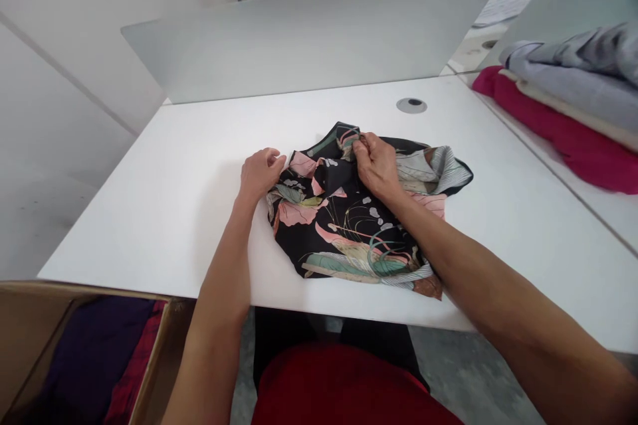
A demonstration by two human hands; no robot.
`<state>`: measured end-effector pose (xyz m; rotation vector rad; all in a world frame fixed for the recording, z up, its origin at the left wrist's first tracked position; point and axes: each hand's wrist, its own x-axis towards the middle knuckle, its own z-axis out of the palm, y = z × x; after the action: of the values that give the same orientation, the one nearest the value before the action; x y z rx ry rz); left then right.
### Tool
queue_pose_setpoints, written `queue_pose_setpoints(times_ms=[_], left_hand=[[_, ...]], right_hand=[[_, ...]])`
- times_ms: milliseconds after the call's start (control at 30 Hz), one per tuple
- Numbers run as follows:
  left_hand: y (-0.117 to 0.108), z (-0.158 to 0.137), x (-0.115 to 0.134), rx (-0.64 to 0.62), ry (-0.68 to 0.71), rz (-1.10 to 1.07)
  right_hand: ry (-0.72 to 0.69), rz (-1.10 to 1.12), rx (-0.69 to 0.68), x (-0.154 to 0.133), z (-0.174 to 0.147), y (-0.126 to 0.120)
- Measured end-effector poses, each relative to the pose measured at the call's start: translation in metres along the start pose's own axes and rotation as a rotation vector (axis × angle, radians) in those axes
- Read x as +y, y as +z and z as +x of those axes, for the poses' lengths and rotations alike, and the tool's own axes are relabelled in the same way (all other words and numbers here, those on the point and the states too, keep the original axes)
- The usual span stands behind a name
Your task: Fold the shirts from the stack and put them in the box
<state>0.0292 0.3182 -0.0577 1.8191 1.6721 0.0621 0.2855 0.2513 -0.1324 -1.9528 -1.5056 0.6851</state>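
A black garment with a pink, green and grey floral print lies rumpled on the white table in front of me. My right hand is closed on its upper part, bunching the cloth between thumb and fingers. At the garment's left edge is my left hand, fingers loosely bent and apart, with no cloth visible in them. A striped grey-white piece of the garment is folded over at the right. The right forearm covers part of the lower right side.
Folded clothes, a magenta one under grey ones, are stacked at the right. A cardboard box holding dark and red plaid cloth stands at lower left. A frosted partition borders the table's back, near a round cable grommet.
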Motion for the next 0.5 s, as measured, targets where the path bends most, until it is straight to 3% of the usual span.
queue_pose_setpoints(times_ms=[267,500], left_hand=[[0.011,-0.01,0.021,-0.131,-0.021,-0.059],[0.018,-0.009,0.015,-0.128,0.05,-0.189]], right_hand=[[-0.051,0.019,0.046,-0.002,-0.003,-0.004],[-0.055,0.04,0.068,-0.003,-0.003,-0.004]])
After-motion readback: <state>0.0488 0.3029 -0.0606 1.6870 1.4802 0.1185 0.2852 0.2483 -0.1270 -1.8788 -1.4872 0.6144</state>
